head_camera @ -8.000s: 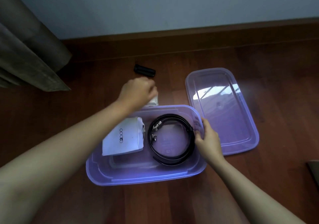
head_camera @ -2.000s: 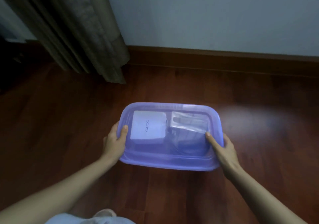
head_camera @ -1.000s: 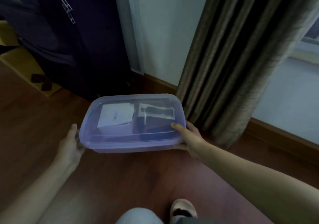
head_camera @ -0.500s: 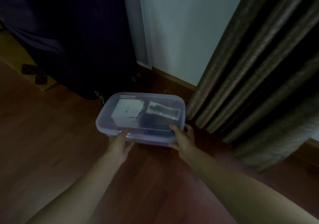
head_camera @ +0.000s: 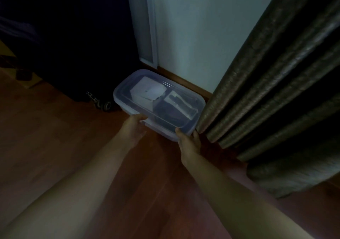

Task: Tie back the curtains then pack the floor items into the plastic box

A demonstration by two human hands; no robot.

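- Closest: two bare arms stretched out over the brown wood floor (head_camera: 55,137).
- Holding the near long side of the plastic box (head_camera: 161,131) with the left hand (head_camera: 133,128), thumb on the lid edge.
- Holding the near right corner with the right hand (head_camera: 189,144), thumb up on the rim.
- Lid on; inside, a white packet (head_camera: 147,91) and a clear packet (head_camera: 181,102) with something dark.
- Down low; hard to tell if sitting on the floor.
- Just right of the box: the brown curtain (head_camera: 266,91).
- Left of it: a dark bag with a small wheel (head_camera: 105,106).
- Farthest back: the pale wall (head_camera: 184,27).
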